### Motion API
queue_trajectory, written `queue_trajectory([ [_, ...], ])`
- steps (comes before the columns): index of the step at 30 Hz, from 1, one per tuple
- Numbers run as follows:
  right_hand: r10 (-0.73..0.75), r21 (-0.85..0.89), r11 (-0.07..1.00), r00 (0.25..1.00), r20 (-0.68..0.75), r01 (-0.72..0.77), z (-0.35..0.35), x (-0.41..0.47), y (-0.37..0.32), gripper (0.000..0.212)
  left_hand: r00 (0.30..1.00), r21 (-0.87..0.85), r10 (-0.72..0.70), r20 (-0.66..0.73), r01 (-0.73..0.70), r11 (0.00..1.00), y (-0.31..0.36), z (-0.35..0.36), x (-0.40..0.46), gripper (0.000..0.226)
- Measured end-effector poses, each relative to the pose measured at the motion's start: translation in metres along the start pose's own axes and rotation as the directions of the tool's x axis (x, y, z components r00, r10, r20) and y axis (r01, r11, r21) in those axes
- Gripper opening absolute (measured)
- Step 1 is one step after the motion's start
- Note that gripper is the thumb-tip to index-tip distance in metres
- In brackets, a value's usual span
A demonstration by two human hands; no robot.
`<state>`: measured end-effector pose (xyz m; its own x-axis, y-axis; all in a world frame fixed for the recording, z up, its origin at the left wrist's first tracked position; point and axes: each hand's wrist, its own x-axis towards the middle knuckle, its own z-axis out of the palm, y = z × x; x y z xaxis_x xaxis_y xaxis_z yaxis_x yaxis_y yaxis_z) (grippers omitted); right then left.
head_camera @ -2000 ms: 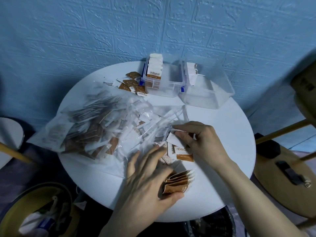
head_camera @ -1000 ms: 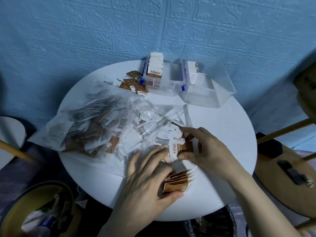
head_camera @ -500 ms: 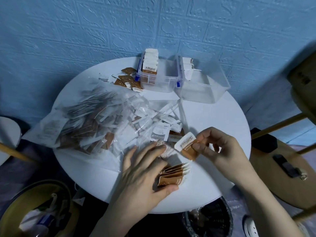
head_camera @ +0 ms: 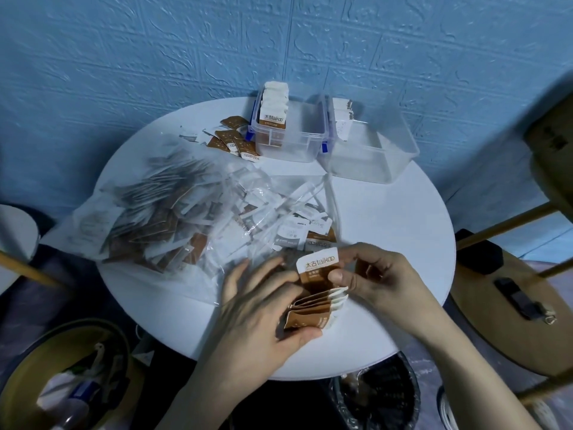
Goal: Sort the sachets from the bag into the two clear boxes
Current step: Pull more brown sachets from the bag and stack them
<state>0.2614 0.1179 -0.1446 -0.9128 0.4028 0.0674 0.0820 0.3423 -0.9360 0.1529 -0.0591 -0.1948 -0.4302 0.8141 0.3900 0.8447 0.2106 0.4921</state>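
Observation:
A clear plastic bag (head_camera: 155, 218) full of brown and white sachets lies open across the round white table (head_camera: 387, 218). My left hand (head_camera: 260, 308) holds a small stack of brown sachets (head_camera: 313, 311) between thumb and fingers near the table's front. My right hand (head_camera: 381, 280) pinches one brown-and-white sachet (head_camera: 316, 268) upright, right against the top of that stack. At the back stand two clear boxes: the left box (head_camera: 291, 135) has a row of brown sachets, the right box (head_camera: 372, 150) has a few white ones at its left wall.
Loose brown sachets (head_camera: 232, 138) lie left of the boxes, and white sachets (head_camera: 294, 234) spill from the bag's mouth. A black bin (head_camera: 378, 398) stands under the table's front edge. Wooden stools flank the table, and a blue wall rises behind.
My right hand picked a brown-and-white sachet out of the spill by the bag's mouth, lifted it, and brought it down to the stack in my left hand.

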Motion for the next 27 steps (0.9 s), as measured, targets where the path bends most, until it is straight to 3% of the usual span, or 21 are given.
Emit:
queue_trajectory([
  [2, -0.04, -0.093, 0.995, 0.999, -0.019, 0.038, -0.004, 0.006, 0.0, 0.007, 1.0, 0.002, 0.003, 0.0, -0.003, 1.0, 0.0, 0.0, 0.0, 0.046],
  [4, -0.069, -0.121, 0.99, 0.998, -0.011, 0.067, -0.007, 0.009, 0.0, 0.015, 1.0, -0.004, 0.005, -0.003, -0.005, 1.0, 0.0, 0.0, 0.0, 0.046],
  [9, -0.038, -0.013, 0.999, 0.999, 0.005, 0.038, -0.012, 0.006, -0.001, 0.011, 1.0, 0.007, -0.004, 0.006, 0.004, 1.0, 0.001, -0.001, 0.0, 0.05],
  [14, 0.019, 0.172, 0.985, 0.996, -0.087, -0.003, -0.016, -0.013, 0.01, 0.023, 1.0, -0.003, -0.014, 0.008, 0.014, 1.0, 0.002, -0.003, 0.001, 0.049],
  [17, 0.036, 0.261, 0.965, 0.999, -0.012, -0.031, -0.013, -0.023, 0.014, 0.024, 1.0, -0.018, -0.024, 0.004, 0.024, 1.0, 0.004, -0.005, 0.001, 0.051],
  [20, 0.049, 0.132, 0.99, 0.999, -0.002, -0.048, -0.012, -0.027, 0.017, 0.021, 0.998, -0.087, -0.047, -0.048, 0.042, 0.995, 0.007, -0.007, 0.002, 0.058],
  [23, 0.041, -0.104, 0.994, 0.999, -0.032, -0.045, -0.015, -0.027, 0.022, 0.015, 0.992, -0.093, -0.046, -0.116, 0.035, 0.995, 0.009, -0.008, 0.001, 0.068],
  [27, -0.002, -0.454, 0.891, 0.999, -0.041, -0.017, -0.015, -0.025, 0.028, 0.009, 0.995, -0.085, -0.038, -0.089, 0.031, 0.996, 0.008, -0.009, 0.001, 0.073],
])
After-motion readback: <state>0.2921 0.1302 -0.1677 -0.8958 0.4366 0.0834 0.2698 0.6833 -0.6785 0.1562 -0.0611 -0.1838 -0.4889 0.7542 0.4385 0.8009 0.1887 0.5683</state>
